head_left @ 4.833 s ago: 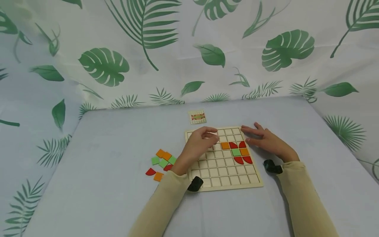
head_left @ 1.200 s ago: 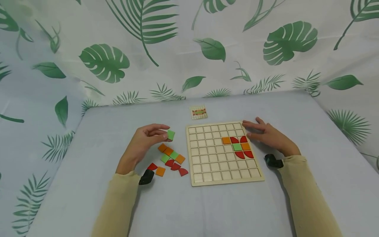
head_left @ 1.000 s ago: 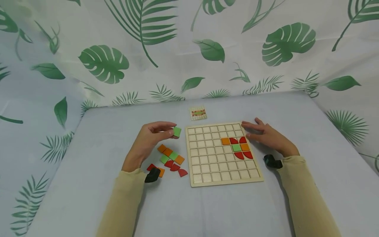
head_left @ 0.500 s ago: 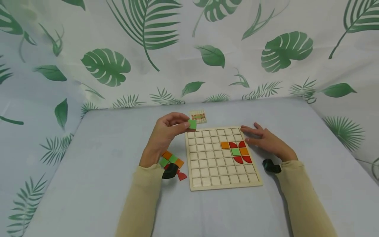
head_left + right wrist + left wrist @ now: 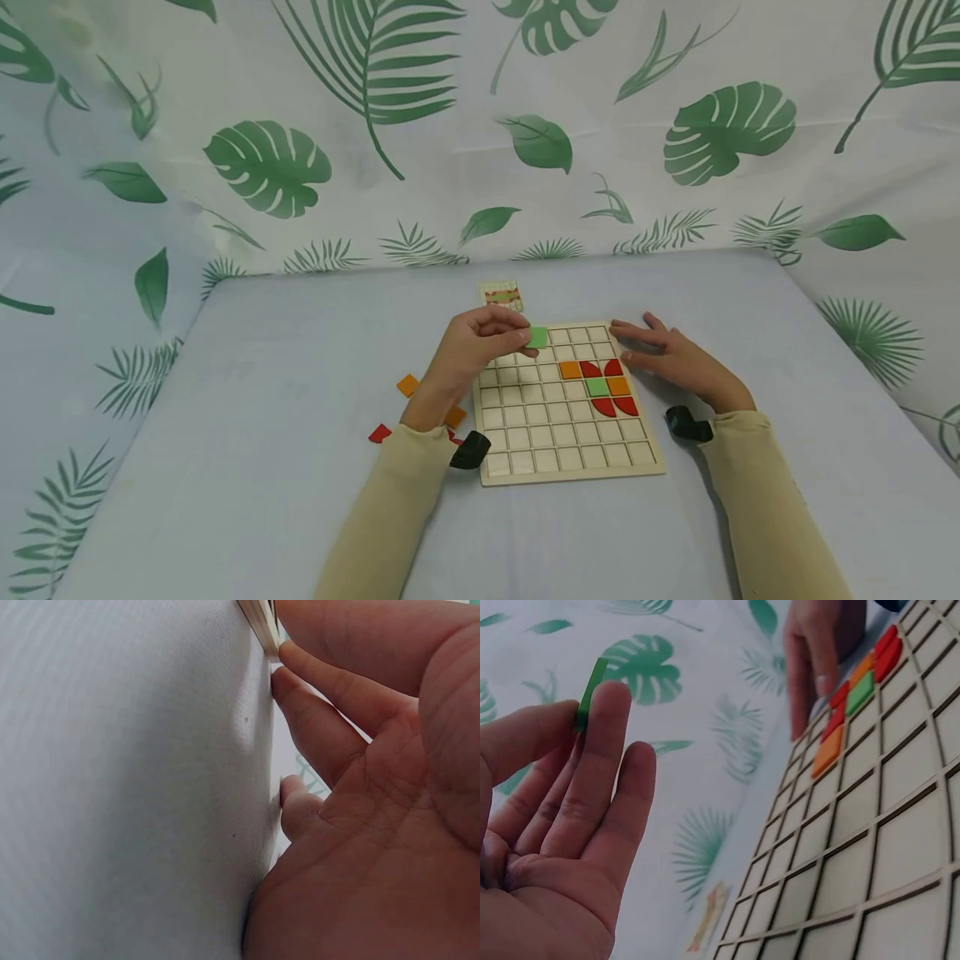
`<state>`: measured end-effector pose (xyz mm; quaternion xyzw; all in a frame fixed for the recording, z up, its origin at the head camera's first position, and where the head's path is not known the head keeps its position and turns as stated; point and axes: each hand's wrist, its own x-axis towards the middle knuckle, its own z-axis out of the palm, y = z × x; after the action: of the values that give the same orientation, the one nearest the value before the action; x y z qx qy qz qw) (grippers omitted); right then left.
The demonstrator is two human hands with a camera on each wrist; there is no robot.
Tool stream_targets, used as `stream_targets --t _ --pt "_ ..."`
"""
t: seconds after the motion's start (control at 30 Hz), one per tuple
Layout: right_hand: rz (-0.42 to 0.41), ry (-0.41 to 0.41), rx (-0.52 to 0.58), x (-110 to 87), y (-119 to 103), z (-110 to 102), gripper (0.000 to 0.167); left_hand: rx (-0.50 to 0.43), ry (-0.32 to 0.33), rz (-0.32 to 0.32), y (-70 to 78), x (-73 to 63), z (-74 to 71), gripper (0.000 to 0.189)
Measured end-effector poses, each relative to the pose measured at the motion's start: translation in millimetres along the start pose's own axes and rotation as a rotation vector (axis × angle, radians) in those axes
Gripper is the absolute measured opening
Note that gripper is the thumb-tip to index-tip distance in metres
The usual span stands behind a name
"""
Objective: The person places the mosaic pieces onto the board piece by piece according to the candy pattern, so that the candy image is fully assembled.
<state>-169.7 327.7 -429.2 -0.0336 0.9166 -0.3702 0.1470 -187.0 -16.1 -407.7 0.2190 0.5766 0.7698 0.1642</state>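
1. Tile, square and green [image 5: 537, 337], is pinched between thumb and fingertips of the left grip [image 5: 471, 350], closed only as far as the thin piece allows; the left wrist view shows it raised clear of the board [image 5: 547, 436]
2. Half a second ago the left grip had this tile by the board's far left corner; now both have come further right, over the far rows
3. That suggests the carrying is well along and the laying not yet done; which cell is meant cannot be told
4. Nearer than the left grip and to its right, seven pieces lie in cells as before, among them an orange square [image 5: 570, 370], a green square [image 5: 597, 387] and a red quarter-round [image 5: 603, 407]
5. Right grip [image 5: 685, 364] has loosely spread fingers and holds nothing; its fingertips seem to touch the board's right edge, probably steadying it
6. Left of the left grip and nearer, loose pieces such as an orange piece [image 5: 407, 385] and a red piece [image 5: 379, 434] lie on the bench [image 5: 225, 467], others partly hidden
7. Just beyond the left grip lies a patterned card [image 5: 501, 293]
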Motion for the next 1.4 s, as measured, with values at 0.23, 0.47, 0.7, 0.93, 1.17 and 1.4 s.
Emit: stream_targets --t 0.23,0.47,0.7,0.93,1.17,1.4 --pt "0.004 -0.023 -0.003 -0.6 -4.8 -1.0 0.064 0.023 0.006 -0.070 -15.8 4.7 16.6 0.016" --pt "0.003 -0.025 -0.003 -0.2 -3.6 -2.5 0.065 0.244 0.094 -0.207 -27.2 5.9 34.1 0.008" --pt "0.001 -0.025 -0.007 -0.3 -1.6 -2.5 0.064 0.519 0.130 -0.204 -37.8 6.8 49.9 0.004" --pt "-0.006 -0.021 -0.007 1.9 1.0 -1.6 0.064 0.720 0.109 -0.114 -41.0 6.0 63.3 0.005" --pt "-0.007 -0.022 -0.003 2.0 0.1 -1.1 0.063 0.739 0.124 -0.084 -43.2 4.5 67.7 0.004" --pt "-0.003 -0.021 -0.009 2.4 1.0 -1.8 0.063 0.739 0.146 -0.083 -46.1 4.7 70.0 0.004"
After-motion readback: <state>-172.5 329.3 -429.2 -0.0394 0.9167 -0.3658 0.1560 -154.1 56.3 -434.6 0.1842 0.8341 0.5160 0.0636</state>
